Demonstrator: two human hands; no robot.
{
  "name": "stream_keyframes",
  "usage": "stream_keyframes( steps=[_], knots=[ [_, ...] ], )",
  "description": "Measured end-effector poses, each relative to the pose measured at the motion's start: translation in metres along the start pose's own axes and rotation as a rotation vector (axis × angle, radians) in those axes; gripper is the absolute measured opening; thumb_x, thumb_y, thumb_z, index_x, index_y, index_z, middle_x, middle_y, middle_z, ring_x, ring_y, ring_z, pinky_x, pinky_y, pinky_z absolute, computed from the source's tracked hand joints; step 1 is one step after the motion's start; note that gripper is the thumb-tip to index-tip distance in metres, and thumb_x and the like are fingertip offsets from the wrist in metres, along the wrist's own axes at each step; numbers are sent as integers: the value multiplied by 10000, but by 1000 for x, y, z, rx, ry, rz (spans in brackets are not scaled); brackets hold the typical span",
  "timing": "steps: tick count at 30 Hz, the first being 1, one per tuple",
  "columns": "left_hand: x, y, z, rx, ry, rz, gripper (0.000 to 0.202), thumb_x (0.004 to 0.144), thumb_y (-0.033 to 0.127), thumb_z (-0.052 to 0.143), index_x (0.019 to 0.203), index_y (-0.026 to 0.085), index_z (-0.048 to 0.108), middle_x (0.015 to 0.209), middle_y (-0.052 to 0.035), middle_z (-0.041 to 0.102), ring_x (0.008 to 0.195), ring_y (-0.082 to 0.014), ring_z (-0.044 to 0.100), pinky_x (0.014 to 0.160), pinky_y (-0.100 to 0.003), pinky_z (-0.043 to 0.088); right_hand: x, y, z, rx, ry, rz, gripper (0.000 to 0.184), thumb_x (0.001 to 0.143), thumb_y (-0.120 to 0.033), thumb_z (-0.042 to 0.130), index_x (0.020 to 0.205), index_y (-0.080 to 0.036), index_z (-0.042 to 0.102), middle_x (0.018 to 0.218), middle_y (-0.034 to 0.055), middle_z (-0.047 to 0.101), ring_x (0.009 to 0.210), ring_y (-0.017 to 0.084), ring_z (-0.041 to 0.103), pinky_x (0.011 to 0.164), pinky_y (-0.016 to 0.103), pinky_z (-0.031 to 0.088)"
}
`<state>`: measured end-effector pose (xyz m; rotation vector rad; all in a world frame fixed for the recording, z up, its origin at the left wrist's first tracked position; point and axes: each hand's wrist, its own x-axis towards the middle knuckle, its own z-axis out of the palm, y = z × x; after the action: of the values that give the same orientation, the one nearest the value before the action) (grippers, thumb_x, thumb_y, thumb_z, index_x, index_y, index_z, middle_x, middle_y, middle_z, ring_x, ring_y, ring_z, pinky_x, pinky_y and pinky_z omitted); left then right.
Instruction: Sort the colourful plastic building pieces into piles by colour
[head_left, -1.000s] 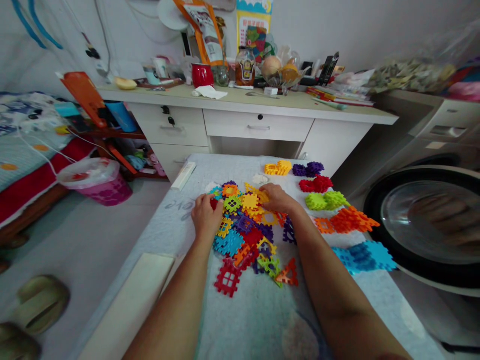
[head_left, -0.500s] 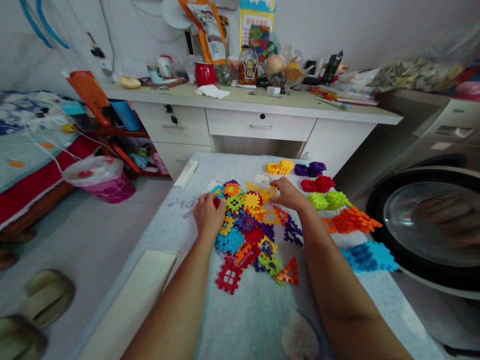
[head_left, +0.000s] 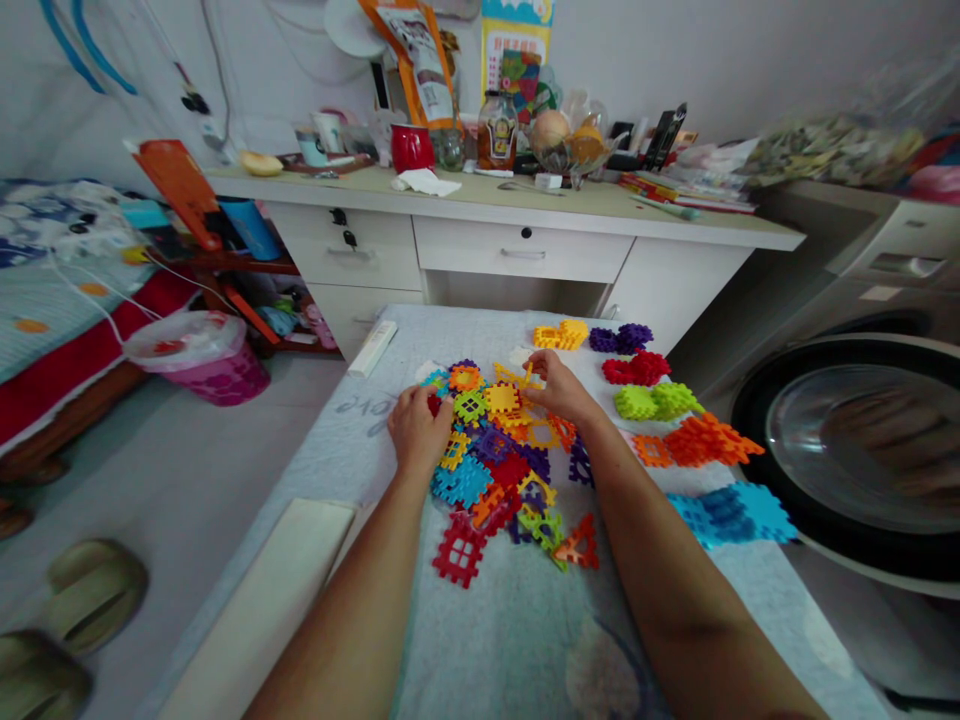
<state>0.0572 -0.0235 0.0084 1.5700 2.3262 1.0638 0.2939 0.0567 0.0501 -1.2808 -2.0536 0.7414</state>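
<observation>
A mixed heap of plastic interlocking building tiles (head_left: 495,440) lies on the cloth-covered table, in yellow, blue, red, purple, green and orange. My left hand (head_left: 420,428) rests at the heap's left edge, its fingers curled round a red tile (head_left: 434,404) that shows between thumb and fingers. At the far side of the heap, my right hand (head_left: 559,388) pinches a yellow tile (head_left: 528,377), partly hidden by the fingers. A red window-shaped tile (head_left: 459,550) and an orange triangle tile (head_left: 579,545) lie at the near edge.
Sorted by colour along the right side are yellow tiles (head_left: 561,334), purple tiles (head_left: 621,338), red tiles (head_left: 636,368), green tiles (head_left: 656,401), orange tiles (head_left: 705,441) and blue tiles (head_left: 739,512). A white box (head_left: 373,348) lies far left. A washing machine (head_left: 862,250) stands right.
My right hand has moved left over the heap, and the yellow tile at its fingertips now looks tilted up. My left hand stays in place.
</observation>
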Motion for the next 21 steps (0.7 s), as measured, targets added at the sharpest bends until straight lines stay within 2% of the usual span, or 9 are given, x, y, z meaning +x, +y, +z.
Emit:
stream_keyframes(
  steps=[2,5,12,15,21],
  knots=[
    [0,0,0,0,-1,-1,362,907,420,536,1184,230,672,1307,-113,617,1260,-285,554,1111,-463,379,2,4,-2,16,24,-3,506,715,-195,684,1189,-190,504,1187,92,644,1090,212,638,999,393,499],
    [1,-1,0,3,-6,8,363,908,415,533,1182,223,673,1299,-119,621,1250,-290,559,1100,-470,389,9,9,-7,-17,83,17,516,736,-181,633,1236,-212,509,1266,100,612,1083,210,637,971,392,515],
    [1,0,-2,11,-9,14,351,913,418,525,1170,226,669,1288,-107,626,1254,-281,558,1103,-449,387,53,20,-30,-364,209,47,672,751,-130,604,1408,-134,465,1348,178,573,1217,265,570,1067,414,447],
    [0,2,-3,23,-25,6,354,911,402,527,1175,216,671,1288,-112,626,1236,-286,567,1092,-458,397,77,20,-41,-556,168,58,607,776,-119,602,1378,-137,524,1358,180,570,1236,287,554,1052,411,448],
    [0,1,-2,40,-19,18,364,915,405,525,1189,212,669,1298,-121,617,1246,-290,563,1092,-463,400,108,19,-45,-847,0,76,566,810,-96,583,1350,-266,597,1392,125,570,1254,329,510,1024,490,419]
  ],
)
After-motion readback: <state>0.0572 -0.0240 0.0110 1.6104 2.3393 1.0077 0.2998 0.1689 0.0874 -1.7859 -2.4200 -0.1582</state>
